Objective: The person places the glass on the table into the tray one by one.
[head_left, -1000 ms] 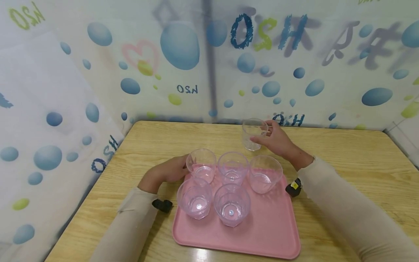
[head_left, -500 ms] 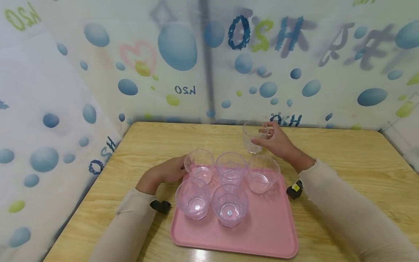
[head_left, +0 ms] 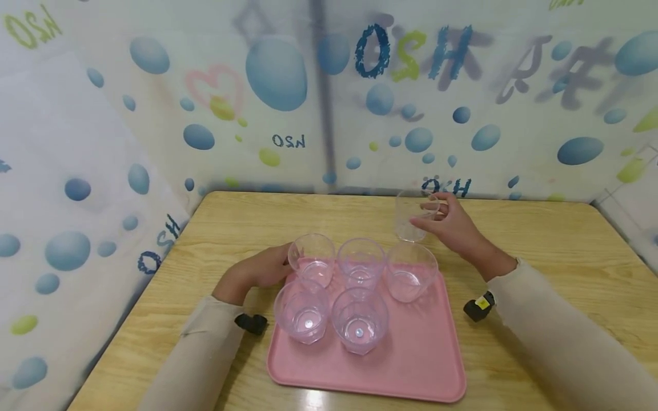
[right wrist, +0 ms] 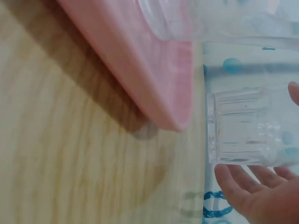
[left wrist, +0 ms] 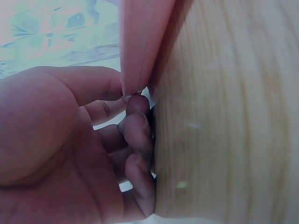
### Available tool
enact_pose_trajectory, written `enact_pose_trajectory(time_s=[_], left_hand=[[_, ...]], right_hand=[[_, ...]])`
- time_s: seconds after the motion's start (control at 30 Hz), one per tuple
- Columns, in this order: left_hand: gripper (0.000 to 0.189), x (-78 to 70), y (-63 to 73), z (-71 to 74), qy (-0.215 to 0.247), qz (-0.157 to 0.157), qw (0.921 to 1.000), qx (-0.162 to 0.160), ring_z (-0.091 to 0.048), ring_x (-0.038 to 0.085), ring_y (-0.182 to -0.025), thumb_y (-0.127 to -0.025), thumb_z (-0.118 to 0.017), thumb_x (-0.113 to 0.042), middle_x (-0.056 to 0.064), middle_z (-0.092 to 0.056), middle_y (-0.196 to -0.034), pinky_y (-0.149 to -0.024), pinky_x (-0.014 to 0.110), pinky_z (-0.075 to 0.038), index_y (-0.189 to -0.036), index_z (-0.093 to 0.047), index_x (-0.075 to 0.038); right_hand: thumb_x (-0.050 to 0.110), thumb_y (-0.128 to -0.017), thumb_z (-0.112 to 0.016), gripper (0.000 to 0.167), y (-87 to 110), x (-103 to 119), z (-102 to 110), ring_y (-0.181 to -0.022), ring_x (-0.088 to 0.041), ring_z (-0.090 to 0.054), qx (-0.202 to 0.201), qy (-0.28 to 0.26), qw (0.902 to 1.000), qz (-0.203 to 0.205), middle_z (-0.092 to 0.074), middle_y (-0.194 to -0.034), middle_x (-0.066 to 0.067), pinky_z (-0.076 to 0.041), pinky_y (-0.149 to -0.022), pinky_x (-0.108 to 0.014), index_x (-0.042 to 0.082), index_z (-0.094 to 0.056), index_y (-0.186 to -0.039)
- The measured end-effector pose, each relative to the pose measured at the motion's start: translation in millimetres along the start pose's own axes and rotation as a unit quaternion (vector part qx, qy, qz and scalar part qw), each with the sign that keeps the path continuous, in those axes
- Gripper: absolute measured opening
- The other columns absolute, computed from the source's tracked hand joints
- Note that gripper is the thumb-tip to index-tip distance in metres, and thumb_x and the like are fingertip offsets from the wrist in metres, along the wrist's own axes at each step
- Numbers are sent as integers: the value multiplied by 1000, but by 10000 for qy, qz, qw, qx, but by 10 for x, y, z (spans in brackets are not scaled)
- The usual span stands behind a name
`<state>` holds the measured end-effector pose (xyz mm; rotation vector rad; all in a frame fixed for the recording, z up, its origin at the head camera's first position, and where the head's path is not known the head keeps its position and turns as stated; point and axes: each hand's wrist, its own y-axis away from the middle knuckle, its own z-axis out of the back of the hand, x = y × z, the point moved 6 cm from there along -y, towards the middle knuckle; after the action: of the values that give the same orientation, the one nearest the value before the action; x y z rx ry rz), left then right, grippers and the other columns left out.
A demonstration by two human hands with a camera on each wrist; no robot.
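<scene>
My right hand [head_left: 449,225] holds a clear plastic cup [head_left: 409,220] upright behind the tray's far right side, thumb in front and fingers around its right side. In the right wrist view that faceted cup [right wrist: 238,126] shows its base beyond the pink tray's corner. At the far left corner of the pink tray [head_left: 416,365], my left hand [head_left: 267,266] grips the edge. The left wrist view has the thumb at the tray rim [left wrist: 142,42] and curled fingers [left wrist: 138,130] below it, close against the table.
Several clear cups stand on the tray, three along its far side, including the right one [head_left: 411,274], and two nearer, including a middle one [head_left: 361,322]. The wooden table [head_left: 545,245] ends at a printed curtain [head_left: 360,142] behind.
My right hand has moved to the right with the cup. The left hand stays at the tray's corner, and the cups on the tray keep their places.
</scene>
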<state>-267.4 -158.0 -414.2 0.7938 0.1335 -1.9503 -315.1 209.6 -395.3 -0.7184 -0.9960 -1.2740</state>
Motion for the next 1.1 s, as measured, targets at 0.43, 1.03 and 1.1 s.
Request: enact_pose_trajectory(time_s=[0.43, 1.03, 1.1], left_hand=[[52, 17, 3, -10, -31, 0, 10000, -28, -45, 36, -140, -105, -50, -27, 16, -51, -149, -117, 54, -36, -152, -39, -8], [51, 33, -10, -18, -142, 27, 9999, -34, -47, 37, -139, -105, -50, -29, 18, -52, -148, -116, 55, -36, -150, -41, -6], [49, 38, -10, -18, -162, 12, 9999, -40, -47, 37, -139, -105, -50, -28, 18, -53, -147, -116, 55, -37, -148, -42, -6]], right_hand=[[49, -93, -66, 92, 350, -11, 248, -136, -38, -47, -314, 342, 9989, 85, -42, -155, -16, -50, -88, -12, 12, -11, -157], [40, -97, -65, 83, 787, -94, 388, -139, -33, -42, -522, 145, 9984, 135, -40, -155, -17, -47, -84, -4, 10, -14, -155], [40, -97, -65, 83, 835, -118, 393, -141, -38, -38, -520, 164, 9984, 113, -41, -155, -17, -47, -83, -4, 10, -14, -155]])
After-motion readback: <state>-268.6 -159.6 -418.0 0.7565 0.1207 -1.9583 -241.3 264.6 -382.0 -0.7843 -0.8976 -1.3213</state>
